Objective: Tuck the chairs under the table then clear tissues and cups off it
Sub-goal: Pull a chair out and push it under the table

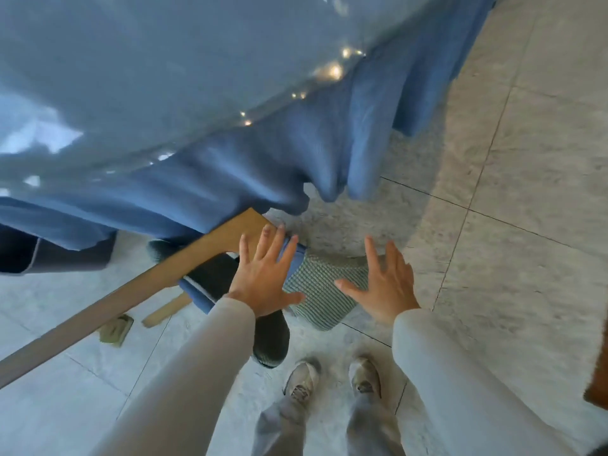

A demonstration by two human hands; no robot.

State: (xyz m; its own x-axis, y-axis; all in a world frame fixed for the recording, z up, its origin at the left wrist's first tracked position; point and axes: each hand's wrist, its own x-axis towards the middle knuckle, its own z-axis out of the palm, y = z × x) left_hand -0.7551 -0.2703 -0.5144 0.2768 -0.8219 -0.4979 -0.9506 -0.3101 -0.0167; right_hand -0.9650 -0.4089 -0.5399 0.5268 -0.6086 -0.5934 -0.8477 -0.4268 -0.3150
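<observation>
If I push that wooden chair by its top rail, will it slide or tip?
Probably slides: the chair stands on smooth tiles. Pushing up high may tilt it. The checked cushion looks loose and could slip off.

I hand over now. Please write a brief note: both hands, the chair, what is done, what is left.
Left hand: open, fingers spread over the chair's wooden back rail; contact unclear.
Right hand: open, empty, above the green checked seat cushion.
It lies outside the edge of the blue-clothed table, so this chair is not tucked in.
To do: push it in, then tissues and cups, none in view.
</observation>
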